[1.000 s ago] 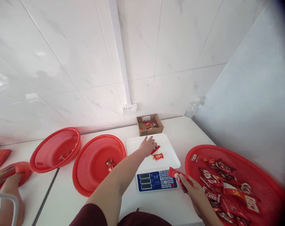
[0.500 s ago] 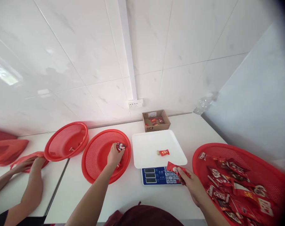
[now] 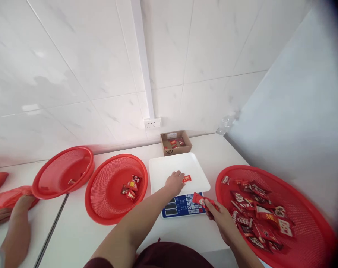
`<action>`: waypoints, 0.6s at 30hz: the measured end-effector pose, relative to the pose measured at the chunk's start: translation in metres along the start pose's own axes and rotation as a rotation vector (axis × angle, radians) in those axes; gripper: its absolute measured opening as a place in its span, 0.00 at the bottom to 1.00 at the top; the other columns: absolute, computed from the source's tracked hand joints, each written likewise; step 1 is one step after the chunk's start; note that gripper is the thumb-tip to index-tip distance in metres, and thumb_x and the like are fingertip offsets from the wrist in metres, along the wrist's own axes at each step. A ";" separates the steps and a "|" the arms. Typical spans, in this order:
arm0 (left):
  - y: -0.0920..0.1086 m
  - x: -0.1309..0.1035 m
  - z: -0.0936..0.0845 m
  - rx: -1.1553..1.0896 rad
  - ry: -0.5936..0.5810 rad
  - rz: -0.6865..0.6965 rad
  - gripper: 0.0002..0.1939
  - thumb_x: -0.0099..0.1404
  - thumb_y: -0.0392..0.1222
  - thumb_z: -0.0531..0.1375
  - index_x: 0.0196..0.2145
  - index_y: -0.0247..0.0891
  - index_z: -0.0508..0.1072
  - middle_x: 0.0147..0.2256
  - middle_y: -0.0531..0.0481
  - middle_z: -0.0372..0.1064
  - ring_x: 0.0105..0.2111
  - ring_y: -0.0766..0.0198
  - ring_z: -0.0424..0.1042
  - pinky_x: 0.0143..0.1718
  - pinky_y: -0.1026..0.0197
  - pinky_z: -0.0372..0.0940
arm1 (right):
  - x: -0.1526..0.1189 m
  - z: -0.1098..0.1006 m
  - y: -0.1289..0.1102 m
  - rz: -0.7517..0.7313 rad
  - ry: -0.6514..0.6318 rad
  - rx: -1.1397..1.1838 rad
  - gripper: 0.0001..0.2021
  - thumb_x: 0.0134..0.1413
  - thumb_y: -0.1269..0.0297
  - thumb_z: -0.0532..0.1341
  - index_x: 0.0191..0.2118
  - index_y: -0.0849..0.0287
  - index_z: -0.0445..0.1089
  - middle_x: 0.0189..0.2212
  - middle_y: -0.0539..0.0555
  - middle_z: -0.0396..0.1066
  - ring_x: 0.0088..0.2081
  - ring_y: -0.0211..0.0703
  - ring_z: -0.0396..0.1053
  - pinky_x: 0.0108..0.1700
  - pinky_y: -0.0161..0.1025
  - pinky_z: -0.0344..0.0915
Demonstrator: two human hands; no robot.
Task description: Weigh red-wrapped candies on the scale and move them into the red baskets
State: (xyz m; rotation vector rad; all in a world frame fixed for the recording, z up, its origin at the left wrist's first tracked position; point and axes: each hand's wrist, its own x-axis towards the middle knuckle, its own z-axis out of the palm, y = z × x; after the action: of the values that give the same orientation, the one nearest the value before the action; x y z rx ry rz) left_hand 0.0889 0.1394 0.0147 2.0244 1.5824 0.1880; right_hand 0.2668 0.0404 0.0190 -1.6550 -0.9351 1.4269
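Note:
My left hand (image 3: 174, 182) is over the white tray (image 3: 157, 167) of the scale, its fingers closed on a small red packet (image 3: 187, 178) that lies there. In front of the tray, my right hand (image 3: 217, 214) pinches another red packet (image 3: 198, 198) above the blue keypad (image 3: 182, 205). Several wrapped sweets (image 3: 132, 188) rest in the red basket (image 3: 101, 193) left of the scale. The large red basket (image 3: 311, 208) on the right holds many red and brown packets (image 3: 258, 214).
Behind the tray stands a cardboard box (image 3: 176, 149) with a few packets. Another red basket (image 3: 62, 169) is at the left, near a person's hands (image 3: 23, 208) on red bags (image 3: 9, 195). A clear plastic item (image 3: 225, 124) is by the wall.
My left hand has left the middle basket, where the sweets now lie, and moved right to the packet on the tray. My right hand still holds its packet. The view has shifted slightly.

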 end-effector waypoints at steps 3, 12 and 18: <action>0.011 0.022 0.009 -0.009 -0.026 -0.059 0.17 0.57 0.37 0.58 0.46 0.35 0.68 0.48 0.39 0.62 0.49 0.51 0.59 0.46 0.55 0.59 | -0.004 -0.005 0.003 0.019 0.032 0.031 0.21 0.37 0.43 0.61 0.27 0.59 0.68 0.16 0.46 0.60 0.22 0.37 0.57 0.25 0.35 0.55; -0.004 0.025 -0.001 -0.210 0.108 -0.151 0.07 0.53 0.32 0.60 0.32 0.34 0.73 0.40 0.44 0.66 0.36 0.61 0.68 0.39 0.62 0.60 | -0.007 -0.009 0.010 0.040 0.051 0.054 0.20 0.39 0.45 0.61 0.28 0.60 0.69 0.18 0.47 0.61 0.22 0.38 0.58 0.25 0.35 0.56; -0.048 -0.026 -0.043 -0.367 0.383 -0.298 0.09 0.56 0.37 0.58 0.36 0.37 0.71 0.41 0.46 0.68 0.39 0.62 0.68 0.41 0.63 0.60 | -0.003 -0.007 0.004 0.005 0.000 0.004 0.20 0.40 0.44 0.60 0.26 0.59 0.67 0.17 0.47 0.60 0.22 0.38 0.57 0.25 0.36 0.56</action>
State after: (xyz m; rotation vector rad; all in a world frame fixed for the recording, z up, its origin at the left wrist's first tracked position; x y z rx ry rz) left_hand 0.0217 0.1373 0.0324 1.5117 1.8924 0.7284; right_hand 0.2732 0.0355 0.0173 -1.6554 -0.9277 1.4308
